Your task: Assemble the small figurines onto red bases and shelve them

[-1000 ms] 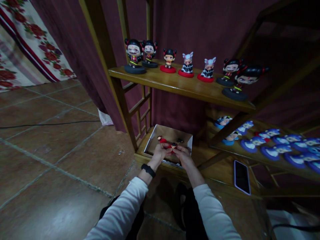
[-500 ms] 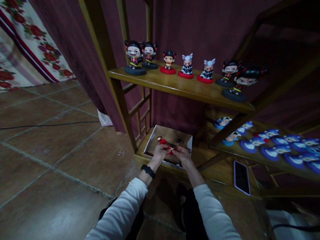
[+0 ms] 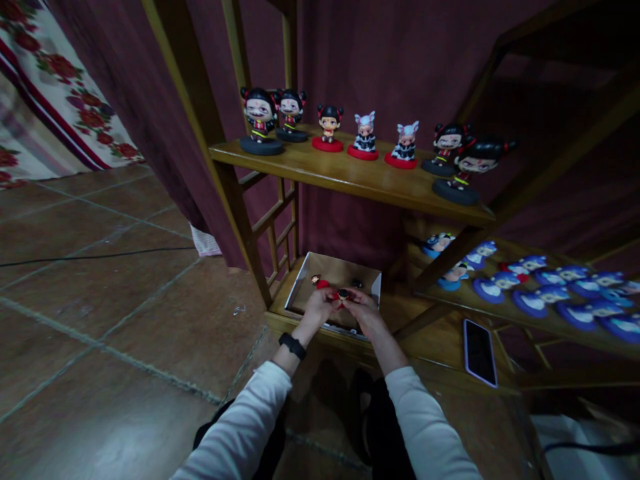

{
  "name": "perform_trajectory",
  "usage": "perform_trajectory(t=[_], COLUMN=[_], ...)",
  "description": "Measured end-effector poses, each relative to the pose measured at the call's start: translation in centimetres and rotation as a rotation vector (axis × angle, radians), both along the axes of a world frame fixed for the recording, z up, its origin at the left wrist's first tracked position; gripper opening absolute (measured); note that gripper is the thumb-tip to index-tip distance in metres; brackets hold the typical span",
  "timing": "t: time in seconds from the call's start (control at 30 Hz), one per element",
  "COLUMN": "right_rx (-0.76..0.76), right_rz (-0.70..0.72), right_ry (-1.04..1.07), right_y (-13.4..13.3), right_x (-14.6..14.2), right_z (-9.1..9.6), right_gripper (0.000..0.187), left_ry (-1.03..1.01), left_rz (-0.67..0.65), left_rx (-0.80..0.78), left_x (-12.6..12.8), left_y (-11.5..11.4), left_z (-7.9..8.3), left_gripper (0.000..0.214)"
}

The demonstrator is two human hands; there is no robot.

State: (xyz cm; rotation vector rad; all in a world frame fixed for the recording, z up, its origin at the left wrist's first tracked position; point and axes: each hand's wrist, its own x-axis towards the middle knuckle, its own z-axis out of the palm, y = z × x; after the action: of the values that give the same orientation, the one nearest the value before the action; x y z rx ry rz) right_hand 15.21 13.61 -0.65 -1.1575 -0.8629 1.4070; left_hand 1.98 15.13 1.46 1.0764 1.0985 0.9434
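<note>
Delicately, between the fingers point(image 3: 332, 296) of the left hand point(image 3: 318, 309) and right hand point(image 3: 363, 309), a small black-haired figurine point(image 3: 343, 295) is pinched from both sides, above a shallow cardboard box point(image 3: 345, 265). A light, even grip from opposite sides would serve best, with pressure placed on the sturdier parts rather than the hair, and with the piece held low so that any slip is caught by the box. Dark hair is shown uppermost, with red below; the face is too small to be read, and much of the body is covered by the fingers. Inside the box, a red-based figurine point(image 3: 320, 283) is seen lying near the left hand, and a small dark piece point(image 3: 357, 283) beyond the right. Overhead, figurines on black and red bases are lined up along a wooden shelf point(image 3: 350, 175); at right, a smartphone point(image 3: 480, 352) is laid flat.
</note>
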Motion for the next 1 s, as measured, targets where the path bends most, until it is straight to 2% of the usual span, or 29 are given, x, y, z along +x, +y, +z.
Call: perform_trajectory(t=[0.13,0.2,0.43,0.57,0.73,0.83,1.0], right_rx=[-0.02,-0.036,-0.047,-0.054,-0.099,-0.117,-0.109], right_rz=[0.016,0.011,0.044,0.039,0.033,0.034,0.028], right_ry=[0.033,0.041,0.046,0.083,0.165,0.188,0.214], right_y=[-0.1,-0.1,-0.4,-0.4,0.0,0.1,0.2], right_x=[0.0,0.0,0.0,0.1,0.5,0.8,1.1], right_z=[0.4,0.6,0.9,0.7,0.0,-0.3,-0.3], right_gripper=[0.038,0.038,0.037,0.035,0.027,0.025,0.031], left_ry=[0.235,0.27,0.1,0.103,0.122,0.28,0.678], left_rz=[0.009,0.01,0.01,0.001,-0.079,-0.101,-0.157], left_rx=[0.168,0.204,0.064,0.088,0.137,0.241,0.407], left_x=[-0.2,-0.2,0.3,0.3,0.3,0.1,0.0], left_y=[0.1,0.1,-0.1,-0.1,0.2,0.2,-0.4], left_z=[0.0,0.0,0.2,0.1,-0.6,-0.5,0.3], left_gripper=[0.014,0.013,0.015,0.011,0.004,0.007,0.011])
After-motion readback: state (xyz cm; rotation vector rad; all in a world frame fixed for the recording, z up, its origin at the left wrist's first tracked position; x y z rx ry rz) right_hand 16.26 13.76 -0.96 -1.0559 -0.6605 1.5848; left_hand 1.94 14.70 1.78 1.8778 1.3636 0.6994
